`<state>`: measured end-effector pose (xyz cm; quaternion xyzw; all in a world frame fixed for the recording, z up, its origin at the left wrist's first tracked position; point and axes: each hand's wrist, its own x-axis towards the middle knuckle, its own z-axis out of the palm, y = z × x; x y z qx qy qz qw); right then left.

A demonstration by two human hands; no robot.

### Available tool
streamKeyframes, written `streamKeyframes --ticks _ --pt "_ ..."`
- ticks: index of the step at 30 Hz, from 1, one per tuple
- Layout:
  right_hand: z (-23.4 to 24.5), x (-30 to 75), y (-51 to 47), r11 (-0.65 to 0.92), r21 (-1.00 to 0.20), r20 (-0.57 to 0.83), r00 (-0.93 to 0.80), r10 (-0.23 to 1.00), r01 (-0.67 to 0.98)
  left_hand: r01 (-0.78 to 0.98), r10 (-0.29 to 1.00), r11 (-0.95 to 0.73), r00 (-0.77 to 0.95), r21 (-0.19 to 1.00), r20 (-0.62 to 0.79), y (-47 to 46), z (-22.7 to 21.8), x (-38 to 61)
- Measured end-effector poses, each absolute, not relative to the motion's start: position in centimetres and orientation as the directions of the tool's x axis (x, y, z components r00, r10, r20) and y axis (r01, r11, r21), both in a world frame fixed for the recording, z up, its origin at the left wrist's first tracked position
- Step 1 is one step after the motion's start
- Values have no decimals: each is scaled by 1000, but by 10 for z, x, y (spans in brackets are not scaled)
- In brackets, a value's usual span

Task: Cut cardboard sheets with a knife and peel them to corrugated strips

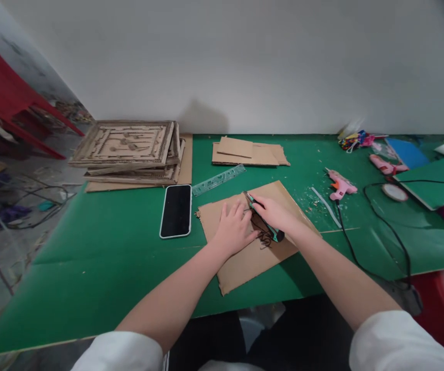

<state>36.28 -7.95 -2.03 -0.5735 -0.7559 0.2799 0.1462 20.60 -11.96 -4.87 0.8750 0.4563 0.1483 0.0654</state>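
A sheet of brown cardboard [245,268] lies at an angle on the green table. My left hand [233,229] presses flat on it with the fingers spread. My right hand [274,212] is closed around a black and teal utility knife [277,236], whose tip points away from me, just beyond the left fingertips. Several thin dark strips [264,240] lie on the cardboard between the hands, partly hidden by them. What the knife tip touches is too small to make out.
Left of the sheet are a phone [176,211] and a clear green ruler [219,179]. Stacked decorated cardboard panels [129,147] stand at back left, cardboard offcuts [245,152] behind. A pink glue gun [341,186], its black cord [347,245] and a glue stick [326,207] lie right.
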Motion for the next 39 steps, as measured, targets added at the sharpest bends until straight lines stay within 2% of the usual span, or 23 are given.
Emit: streamKeyframes --ticks 6,13,20,24,31,39 --pt "-22 355 -81 211 -565 -114 -329 938 798 778 822 -569 540 265 179 -119 -50 206" --pt "-22 349 -82 207 -479 -100 -287 953 853 776 822 -570 544 270 171 -118 -50 206" --pt "-6 348 -78 165 -527 -202 -311 929 834 779 826 -563 528 275 194 -118 -52 206" --pt "-6 351 -79 166 -562 -203 -329 922 810 777 826 -564 528 279 199 -118 -53 207" --pt "-14 345 -76 153 -539 -194 -299 934 828 779 825 -565 535 273 182 -118 -52 207" --pt "-15 346 -67 160 -515 -257 -330 908 842 784 831 -557 530 273 172 -117 -54 208"
